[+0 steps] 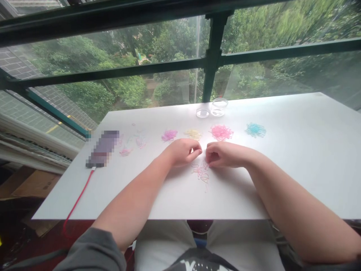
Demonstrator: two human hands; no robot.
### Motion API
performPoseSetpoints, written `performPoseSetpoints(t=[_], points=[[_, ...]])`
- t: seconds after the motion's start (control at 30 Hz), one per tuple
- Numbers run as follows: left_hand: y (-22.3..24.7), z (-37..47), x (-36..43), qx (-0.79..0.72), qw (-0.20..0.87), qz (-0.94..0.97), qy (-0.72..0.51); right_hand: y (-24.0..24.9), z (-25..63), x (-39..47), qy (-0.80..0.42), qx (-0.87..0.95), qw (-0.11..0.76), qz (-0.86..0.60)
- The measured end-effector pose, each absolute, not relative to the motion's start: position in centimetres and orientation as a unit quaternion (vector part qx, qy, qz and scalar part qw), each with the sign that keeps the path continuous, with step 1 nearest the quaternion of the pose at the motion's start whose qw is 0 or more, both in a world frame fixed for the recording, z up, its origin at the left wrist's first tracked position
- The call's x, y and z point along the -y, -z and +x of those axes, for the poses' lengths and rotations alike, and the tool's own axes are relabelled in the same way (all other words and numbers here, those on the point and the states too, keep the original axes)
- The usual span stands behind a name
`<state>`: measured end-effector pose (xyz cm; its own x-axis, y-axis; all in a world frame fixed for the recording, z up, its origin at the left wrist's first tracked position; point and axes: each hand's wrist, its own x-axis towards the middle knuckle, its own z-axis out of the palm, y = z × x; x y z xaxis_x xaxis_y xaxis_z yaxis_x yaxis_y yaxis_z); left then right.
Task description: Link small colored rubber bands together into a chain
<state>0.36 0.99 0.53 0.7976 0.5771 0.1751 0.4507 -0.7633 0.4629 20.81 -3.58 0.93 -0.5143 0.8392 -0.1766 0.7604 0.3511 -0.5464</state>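
In the head view, the left hand [184, 151] is curling with thumb and fingertips nearly meeting; the right hand [225, 154] is curling likewise, brushing the loose tangle of thin pink bands [201, 171] on the white table [180, 199]. Whether either is gripping a band, I cannot tell. A dragging right wrist could be scattering the round heap of bright-pink bands [222, 132] just beyond.

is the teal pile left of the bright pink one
No, the teal pile lies to the right of the bright pink pile.
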Motion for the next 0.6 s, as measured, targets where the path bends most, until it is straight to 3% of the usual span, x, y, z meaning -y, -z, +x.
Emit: performPoseSetpoints(t=[0.33,0.6], points=[[-0.16,0.20,-0.53,-0.271,0.260,0.917,-0.133,-0.99,20.50,3.50,-0.297,0.802,0.098,-0.508],[0.17,0.35,-0.64,-0.259,0.255,0.915,-0.174,-0.47,20.00,2.99,-0.357,0.776,0.202,-0.479]])
